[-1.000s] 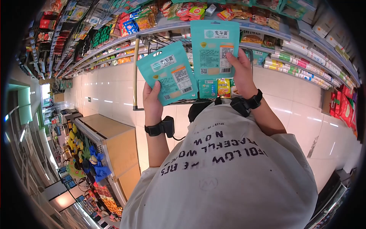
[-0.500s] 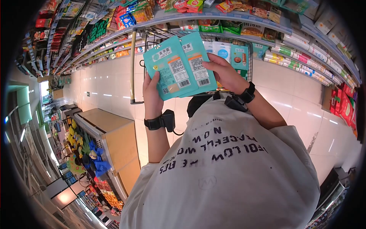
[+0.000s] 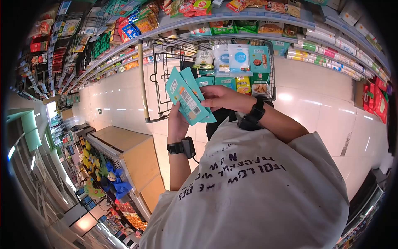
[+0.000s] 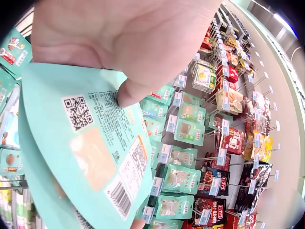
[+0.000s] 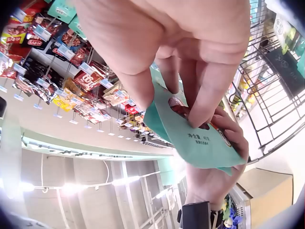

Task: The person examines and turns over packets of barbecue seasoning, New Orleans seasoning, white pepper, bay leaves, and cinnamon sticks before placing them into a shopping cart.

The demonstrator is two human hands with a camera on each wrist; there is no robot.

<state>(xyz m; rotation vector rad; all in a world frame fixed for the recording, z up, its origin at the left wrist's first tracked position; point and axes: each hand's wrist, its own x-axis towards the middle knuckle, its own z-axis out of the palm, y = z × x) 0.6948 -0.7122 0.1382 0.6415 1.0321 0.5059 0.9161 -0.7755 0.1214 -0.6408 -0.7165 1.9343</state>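
Note:
Two teal pouches [image 3: 186,97] overlap, tilted, in front of the person's body. The left hand [image 3: 178,122] grips their lower left edge, its thumb on the printed back. On the other side the right hand [image 3: 226,98] pinches the pouches with thumb and fingers. In the left wrist view the left hand [image 4: 124,43] holds the front pouch [image 4: 90,143], which shows a QR code and a barcode, and another pouch lies behind it. The right wrist view has the right hand [image 5: 186,52] with fingers against a pouch front [image 5: 195,148].
A wire shopping cart [image 3: 161,79] holds several packages, among them a white and blue bag [image 3: 239,58]. Shelves [image 3: 290,27] of packaged goods run behind it. A wooden cabinet [image 3: 137,145] stands at the left on the tiled floor.
The two pouches came together, then moved down toward the body and tilted more steeply. The right hand followed leftward and down, uncovering more of the cart's contents.

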